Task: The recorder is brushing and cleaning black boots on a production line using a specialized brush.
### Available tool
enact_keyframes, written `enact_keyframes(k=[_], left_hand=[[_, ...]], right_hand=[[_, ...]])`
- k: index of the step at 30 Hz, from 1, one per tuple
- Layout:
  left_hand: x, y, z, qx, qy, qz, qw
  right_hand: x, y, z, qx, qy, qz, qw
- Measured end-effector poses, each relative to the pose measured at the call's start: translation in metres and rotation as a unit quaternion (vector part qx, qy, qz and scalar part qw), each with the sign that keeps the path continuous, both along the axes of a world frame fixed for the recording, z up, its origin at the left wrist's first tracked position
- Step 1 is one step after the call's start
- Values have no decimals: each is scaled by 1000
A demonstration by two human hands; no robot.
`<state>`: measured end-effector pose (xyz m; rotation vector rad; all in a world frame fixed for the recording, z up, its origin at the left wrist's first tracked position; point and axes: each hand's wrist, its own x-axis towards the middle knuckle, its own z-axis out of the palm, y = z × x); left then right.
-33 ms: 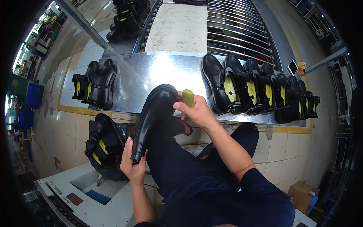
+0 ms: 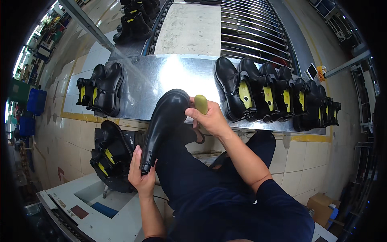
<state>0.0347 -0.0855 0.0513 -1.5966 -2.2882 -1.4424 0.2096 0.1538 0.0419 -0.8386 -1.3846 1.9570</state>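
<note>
A shiny black boot (image 2: 167,115) is held at a slant in front of me, toe up near the metal table and top end down toward my lap. My left hand (image 2: 142,173) grips the boot at its top end, fingers along the outer side. My right hand (image 2: 209,121) is beside the toe, its thumb near the boot's edge. A smooth yellow-green piece with a rounded end (image 2: 200,104) sticks up out of that hand; its lower part is hidden in the palm, so its kind cannot be made out.
More black boots with yellow inserts (image 2: 246,94) stand in a row on the right of the metal table (image 2: 141,86). A pair (image 2: 107,88) stands at its left. Several boots (image 2: 113,149) rest on a low stand by my left. A roller conveyor (image 2: 254,32) lies beyond.
</note>
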Motion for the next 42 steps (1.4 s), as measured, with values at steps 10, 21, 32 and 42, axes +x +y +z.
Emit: enact_keyframes(k=[10,21,32,42], left_hand=[[4,-13,-12,-27,94,-27,995],[4,-17,-19,-24,141,-63,988],[5,-5,-8,-51,137,-64,987],[11,16,8,-91,134,-68,984]], right_hand=[[28,-5,-7,4,20,4,1000],[52,-22,-14,-19,15,1,1000],[41,-17,-16,33,-17,-58,998],[39,-1,-27,42,-115,-62,991]])
